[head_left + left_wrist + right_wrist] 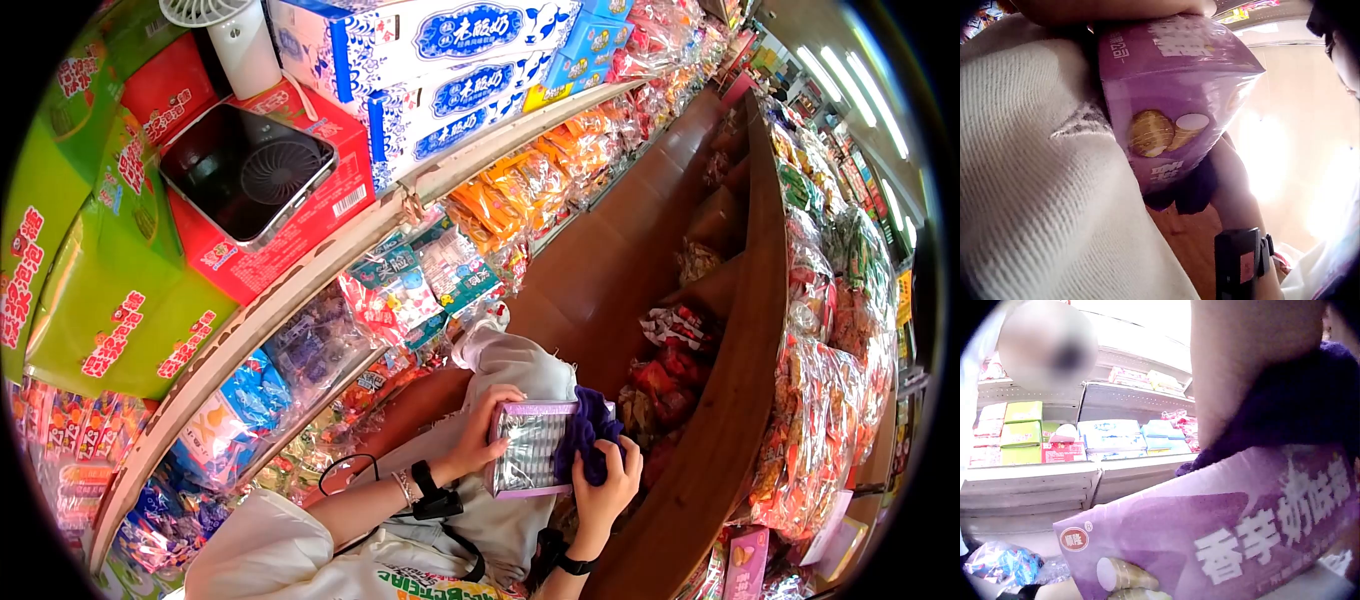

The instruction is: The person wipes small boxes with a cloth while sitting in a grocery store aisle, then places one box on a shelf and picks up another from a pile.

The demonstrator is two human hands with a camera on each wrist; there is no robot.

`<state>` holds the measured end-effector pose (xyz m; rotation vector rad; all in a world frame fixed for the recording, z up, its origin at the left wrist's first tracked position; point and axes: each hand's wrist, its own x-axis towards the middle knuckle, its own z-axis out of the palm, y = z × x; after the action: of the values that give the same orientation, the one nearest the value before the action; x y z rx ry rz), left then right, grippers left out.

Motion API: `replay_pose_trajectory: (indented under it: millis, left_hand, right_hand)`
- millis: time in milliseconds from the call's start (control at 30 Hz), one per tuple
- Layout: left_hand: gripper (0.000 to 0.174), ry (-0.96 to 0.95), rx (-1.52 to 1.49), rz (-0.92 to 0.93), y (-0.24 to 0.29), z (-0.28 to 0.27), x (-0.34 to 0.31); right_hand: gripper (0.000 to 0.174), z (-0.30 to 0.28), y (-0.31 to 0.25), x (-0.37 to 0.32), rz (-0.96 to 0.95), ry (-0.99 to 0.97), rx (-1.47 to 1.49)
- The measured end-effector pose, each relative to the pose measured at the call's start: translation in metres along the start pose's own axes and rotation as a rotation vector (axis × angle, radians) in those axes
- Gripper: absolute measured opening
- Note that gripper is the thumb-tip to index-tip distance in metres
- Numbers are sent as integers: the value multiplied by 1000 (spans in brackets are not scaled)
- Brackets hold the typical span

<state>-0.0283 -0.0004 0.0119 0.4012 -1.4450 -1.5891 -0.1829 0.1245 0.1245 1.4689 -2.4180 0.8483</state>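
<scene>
A purple taro milk candy box (535, 448) with a clear-looking, shiny face is held over the lap in the head view. My left hand (490, 430) grips its left end. A bunched dark purple cloth (588, 440) covers the right end, and my right hand (607, 480) holds it there with bent fingers. In the left wrist view the box (1160, 119) shows printed taro pieces, with the cloth (1191, 190) under its lower end. Large white lettering runs along the box (1210, 525) in the right wrist view, where the cloth (1304, 394) lies against its upper edge.
Shelves on the left hold bagged sweets (400, 285), white-and-blue cartons (470, 85), green packs (110, 290), and a black tablet-like device (248, 170) beside a white fan (245, 50). On the right, a brown shelf edge (755, 330) curves past packed bags (815, 430).
</scene>
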Motion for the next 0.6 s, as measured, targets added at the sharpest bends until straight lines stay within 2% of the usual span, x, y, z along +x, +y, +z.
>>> replay_pose_trajectory:
  millis: [200, 300, 367, 467, 500, 567, 600]
  left_hand:
    - [62, 3, 15, -7, 3, 2, 0]
    - [62, 31, 8, -1, -1, 0, -5]
    - [62, 80, -18, -45, -10, 1, -13]
    - [74, 103, 88, -60, -5, 1, -15]
    - [82, 101, 50, -65, -15, 0, -18]
    - [83, 148, 62, -17, -40, -6, -28]
    - [83, 142, 61, -18, -36, -6, -26]
  right_hand:
    - [31, 19, -8, 11, 32, 81, -124]
    - [28, 22, -30, 15, -63, 78, -228]
    - [28, 19, -47, 16, -132, 23, -187]
    - [31, 20, -72, 11, -202, -82, -78]
    - [33, 22, -77, 7, -238, -113, -73]
    - [41, 25, -85, -1, -317, -159, -66]
    - [45, 28, -85, -5, -345, -154, -85]
